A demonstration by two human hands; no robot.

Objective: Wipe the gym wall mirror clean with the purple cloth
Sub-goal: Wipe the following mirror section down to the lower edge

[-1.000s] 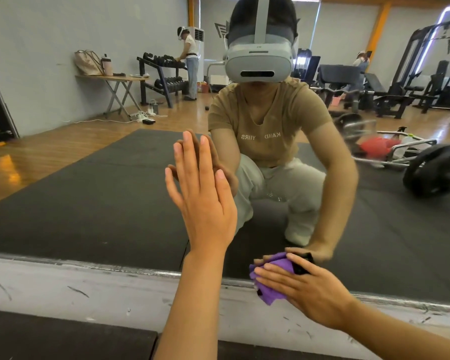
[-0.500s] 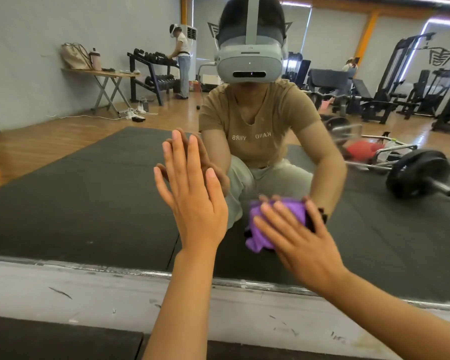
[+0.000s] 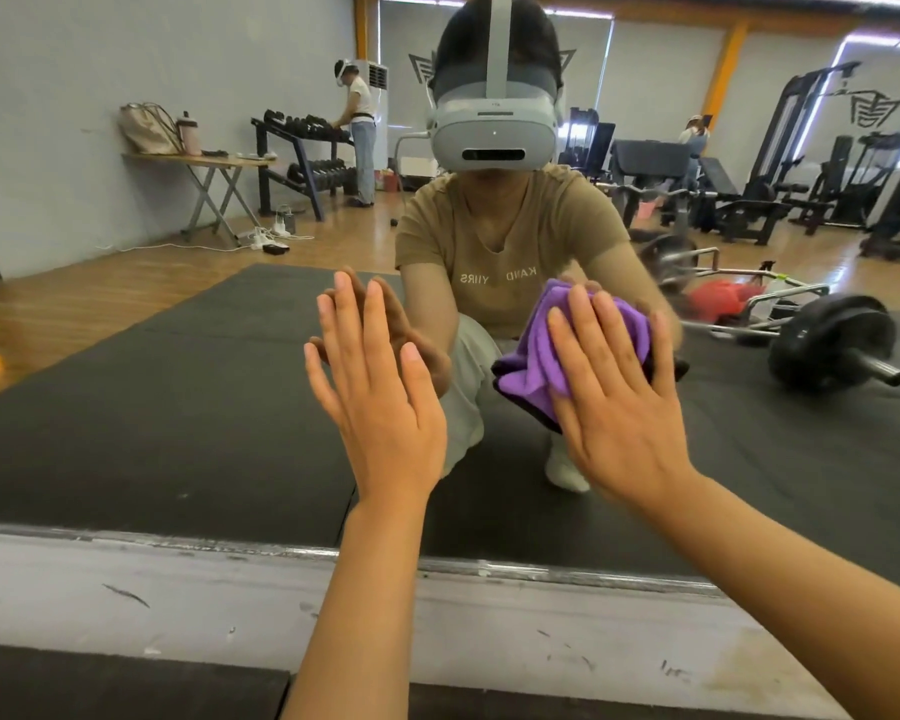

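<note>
The wall mirror (image 3: 152,397) fills most of the view and reflects me crouching in a tan shirt. My left hand (image 3: 380,402) lies flat on the glass with straight fingers, left of centre. My right hand (image 3: 619,407) presses the crumpled purple cloth (image 3: 536,361) against the mirror with spread, straight fingers. The cloth bunches out to the left of and above that hand. Part of the cloth is hidden under my palm.
The mirror's metal bottom edge (image 3: 178,540) meets a scuffed white wall strip (image 3: 126,605) below. A black floor mat (image 3: 100,683) lies at the bottom. Reflected in the glass are a barbell (image 3: 832,345), weight machines, a dumbbell rack, a folding table and another person.
My right hand has slid the purple cloth upward on the glass, from the mirror's bottom edge to about chest height in the reflection. My left hand stays flat on the mirror.
</note>
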